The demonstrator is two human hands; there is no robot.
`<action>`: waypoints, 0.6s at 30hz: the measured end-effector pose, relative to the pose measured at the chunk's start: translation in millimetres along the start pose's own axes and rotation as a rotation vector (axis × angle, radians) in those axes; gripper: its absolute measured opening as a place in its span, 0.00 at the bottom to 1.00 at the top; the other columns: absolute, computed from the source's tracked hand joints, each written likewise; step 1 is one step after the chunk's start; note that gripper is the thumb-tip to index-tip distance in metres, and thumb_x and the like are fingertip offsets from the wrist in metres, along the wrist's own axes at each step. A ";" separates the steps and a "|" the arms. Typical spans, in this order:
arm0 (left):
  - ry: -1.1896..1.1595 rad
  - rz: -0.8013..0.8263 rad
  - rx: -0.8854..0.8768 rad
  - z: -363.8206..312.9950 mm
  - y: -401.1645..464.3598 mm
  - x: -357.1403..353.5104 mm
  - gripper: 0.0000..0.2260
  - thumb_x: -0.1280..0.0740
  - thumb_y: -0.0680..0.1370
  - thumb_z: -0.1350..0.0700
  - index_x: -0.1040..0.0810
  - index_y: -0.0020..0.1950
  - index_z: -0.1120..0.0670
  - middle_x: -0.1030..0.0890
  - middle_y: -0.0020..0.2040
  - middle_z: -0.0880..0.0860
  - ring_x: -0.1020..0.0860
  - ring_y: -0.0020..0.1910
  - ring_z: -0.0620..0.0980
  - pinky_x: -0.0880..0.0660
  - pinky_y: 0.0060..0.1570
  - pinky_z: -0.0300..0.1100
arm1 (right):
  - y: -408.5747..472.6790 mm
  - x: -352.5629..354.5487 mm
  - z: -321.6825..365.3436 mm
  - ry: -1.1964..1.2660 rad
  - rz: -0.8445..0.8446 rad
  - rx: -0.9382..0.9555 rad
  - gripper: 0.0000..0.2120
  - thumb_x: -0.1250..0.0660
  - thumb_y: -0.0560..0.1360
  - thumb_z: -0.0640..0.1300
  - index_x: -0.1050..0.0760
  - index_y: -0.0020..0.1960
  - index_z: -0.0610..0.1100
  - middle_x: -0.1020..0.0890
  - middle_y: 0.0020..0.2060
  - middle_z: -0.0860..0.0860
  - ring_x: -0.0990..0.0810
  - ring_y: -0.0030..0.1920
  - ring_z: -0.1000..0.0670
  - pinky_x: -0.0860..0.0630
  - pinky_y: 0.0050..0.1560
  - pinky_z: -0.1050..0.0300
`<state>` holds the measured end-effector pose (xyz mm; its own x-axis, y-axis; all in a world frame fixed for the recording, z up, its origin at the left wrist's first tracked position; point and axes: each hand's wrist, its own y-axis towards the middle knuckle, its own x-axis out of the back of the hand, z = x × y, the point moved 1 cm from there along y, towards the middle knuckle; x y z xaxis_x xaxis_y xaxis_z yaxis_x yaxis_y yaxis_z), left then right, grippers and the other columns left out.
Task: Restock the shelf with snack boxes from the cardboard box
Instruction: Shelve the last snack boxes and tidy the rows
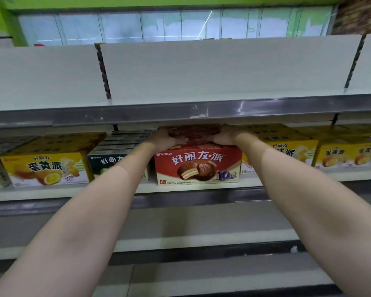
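Red chocolate-pie snack box (196, 133), shelf-stacked

At centre, the red snack box (197, 166) is glossy printed cardboard. The shelf edge (180, 113) above it is brushed, scuffed metal; the shelf board (201, 69) at upper centre looks matt white.

The top shelf (201, 67) in the upper half of the frame is bare and wide open. In the middle, the gap under its metal edge (180, 113) is tight, filled by the red box (197, 166) with yellow boxes (45, 168) close beside. The lower shelf (201, 221) below has open room.
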<state>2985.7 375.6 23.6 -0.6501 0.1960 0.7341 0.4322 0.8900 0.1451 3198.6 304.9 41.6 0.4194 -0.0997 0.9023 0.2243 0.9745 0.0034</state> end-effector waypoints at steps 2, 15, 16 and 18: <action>-0.020 -0.003 0.016 0.2 -3.5 4.7 0.20 0.28 0.73 0.39 0.24 0.60 0.46 0.18 0.49 0.48 0.20 0.42 0.43 0.27 0.39 0.36 | 3.0 -3.6 3.1 -0.012 -0.003 0.018 0.33 0.38 0.73 0.70 0.33 0.72 0.54 0.22 0.64 0.48 0.20 0.52 0.47 0.28 0.50 0.55; 0.001 -0.001 0.027 6.7 5.4 6.4 0.18 0.29 0.75 0.41 0.22 0.60 0.49 0.15 0.52 0.52 0.16 0.45 0.49 0.21 0.53 0.46 | 26.7 -11.2 -9.2 0.051 -0.170 0.029 0.29 0.33 0.71 0.69 0.24 0.60 0.48 0.16 0.51 0.48 0.18 0.41 0.50 0.20 0.45 0.57; -0.016 0.003 0.024 6.4 5.9 6.8 0.16 0.29 0.75 0.42 0.22 0.58 0.49 0.15 0.50 0.51 0.17 0.44 0.48 0.21 0.50 0.43 | 28.5 -11.4 -9.6 0.047 -0.174 0.032 0.29 0.34 0.71 0.69 0.24 0.61 0.48 0.16 0.52 0.48 0.17 0.43 0.49 0.19 0.48 0.55; -0.019 -0.005 0.020 5.2 6.1 7.7 0.15 0.28 0.75 0.43 0.22 0.57 0.49 0.16 0.46 0.48 0.17 0.41 0.46 0.23 0.43 0.39 | 31.1 -12.6 -10.1 0.040 -0.178 0.032 0.31 0.34 0.70 0.69 0.24 0.62 0.47 0.16 0.53 0.47 0.17 0.47 0.47 0.19 0.52 0.51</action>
<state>2980.1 384.7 26.6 -0.6642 0.1990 0.7205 0.4164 0.8991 0.1355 3209.1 334.5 25.9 0.4104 -0.2784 0.8684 0.2699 0.9467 0.1760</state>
